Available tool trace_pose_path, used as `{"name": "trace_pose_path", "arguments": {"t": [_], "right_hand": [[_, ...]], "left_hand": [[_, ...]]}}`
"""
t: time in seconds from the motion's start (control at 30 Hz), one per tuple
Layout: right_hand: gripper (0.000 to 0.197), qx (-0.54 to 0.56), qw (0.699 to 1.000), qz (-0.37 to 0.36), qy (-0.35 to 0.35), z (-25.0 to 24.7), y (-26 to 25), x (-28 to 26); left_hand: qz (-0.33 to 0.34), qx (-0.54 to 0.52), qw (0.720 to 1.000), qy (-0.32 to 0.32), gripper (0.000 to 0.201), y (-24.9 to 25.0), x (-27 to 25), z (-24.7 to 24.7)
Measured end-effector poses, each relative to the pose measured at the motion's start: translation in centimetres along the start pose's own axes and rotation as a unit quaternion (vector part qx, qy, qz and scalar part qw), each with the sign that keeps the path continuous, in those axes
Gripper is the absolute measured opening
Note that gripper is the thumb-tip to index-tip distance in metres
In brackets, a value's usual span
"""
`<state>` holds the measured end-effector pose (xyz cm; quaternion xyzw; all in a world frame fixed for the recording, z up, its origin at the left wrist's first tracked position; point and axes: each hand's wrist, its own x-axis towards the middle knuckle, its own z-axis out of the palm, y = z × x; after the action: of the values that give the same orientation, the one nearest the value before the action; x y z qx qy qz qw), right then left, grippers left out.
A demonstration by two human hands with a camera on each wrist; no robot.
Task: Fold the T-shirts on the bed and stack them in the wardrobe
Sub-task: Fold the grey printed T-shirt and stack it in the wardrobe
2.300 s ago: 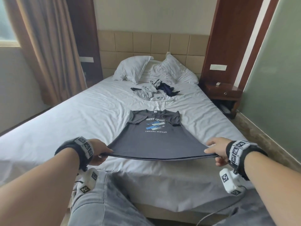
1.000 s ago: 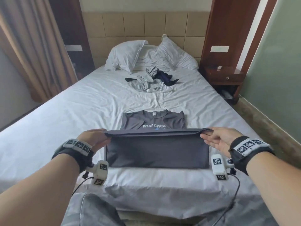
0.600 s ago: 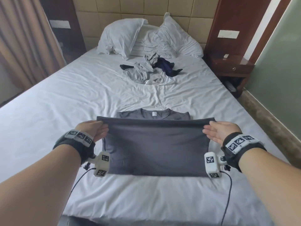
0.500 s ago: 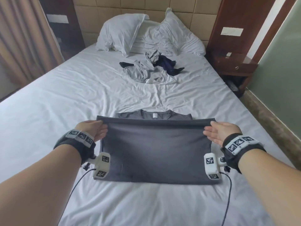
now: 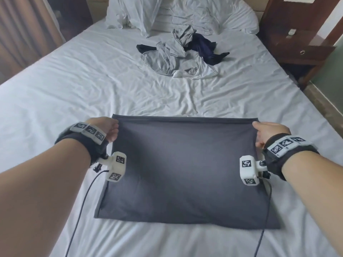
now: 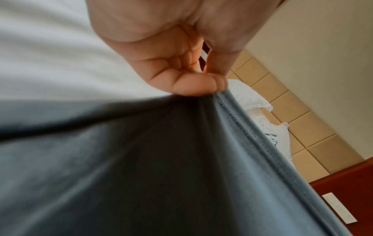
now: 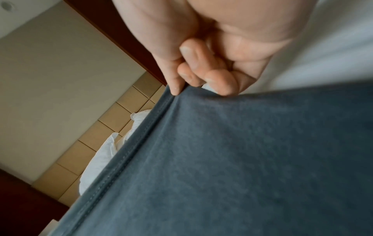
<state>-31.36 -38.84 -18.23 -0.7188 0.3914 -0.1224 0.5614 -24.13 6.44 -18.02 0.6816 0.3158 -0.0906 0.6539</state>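
The dark grey T-shirt (image 5: 183, 167) lies on the white bed (image 5: 74, 89) as a flat rectangle, folded in half with the hem brought up to its far edge; the collar and print are covered. You hold that far edge at both corners. Your left hand (image 5: 104, 127) pinches the left corner of the hem, thumb against curled fingers, as the left wrist view shows. Your right hand (image 5: 269, 132) pinches the right corner the same way, with the stitched hem running off from under your fingertips (image 7: 175, 91).

So you are in the first fold of this shirt, and by the look of it at its end. The hem seems to lie down on the shirt, though from the head view you cannot be sure it is fully flat. Your next move calls for letting go of both corners, smoothing the panel, then folding it across its width to make a stackable packet.

Beyond the shirt, towards the pillows (image 5: 148, 13), a heap of unfolded clothes (image 5: 178, 56), light grey and navy, waits. To the right of that heap stands a wooden nightstand (image 5: 300, 47). The wardrobe is not in view, so most of the task still lies ahead.
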Motion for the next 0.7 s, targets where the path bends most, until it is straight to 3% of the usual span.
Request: {"name": "trace_pose_path", "arguments": {"t": [0.17,0.33,0.47,0.5,0.57,0.6,0.7], "right_hand": [[0.008,-0.007,1.0,0.014,-0.001,1.7,-0.9,3.7],[0.012,-0.034,0.997,0.056,-0.033,4.0,0.5,4.5],[0.015,-0.07,0.995,0.062,-0.045,3.3,-0.3,3.7],[0.007,-0.097,0.993,0.049,-0.04,2.7,-0.8,3.2],[0.022,-0.142,0.989,0.015,-0.029,1.5,-1.5,2.8],[0.019,-0.167,0.985,-0.006,-0.042,1.2,-1.9,2.1],[0.018,-0.321,0.936,-0.124,-0.077,0.3,-3.1,-2.2]], "left_hand": [[0.006,0.019,1.0,0.007,0.034,2.4,2.4,1.8],[-0.032,0.0,0.999,-0.043,0.04,0.1,4.5,2.9],[-0.02,-0.053,0.998,-0.004,0.007,-0.5,3.1,1.4],[-0.004,-0.074,0.997,-0.005,0.005,-0.2,2.3,0.9],[0.034,-0.092,0.995,-0.012,0.008,0.2,0.1,0.0],[0.047,-0.084,0.995,-0.02,0.01,0.4,-1.0,-0.4],[0.07,-0.026,0.996,-0.059,0.014,0.4,-4.3,-1.6]]}}
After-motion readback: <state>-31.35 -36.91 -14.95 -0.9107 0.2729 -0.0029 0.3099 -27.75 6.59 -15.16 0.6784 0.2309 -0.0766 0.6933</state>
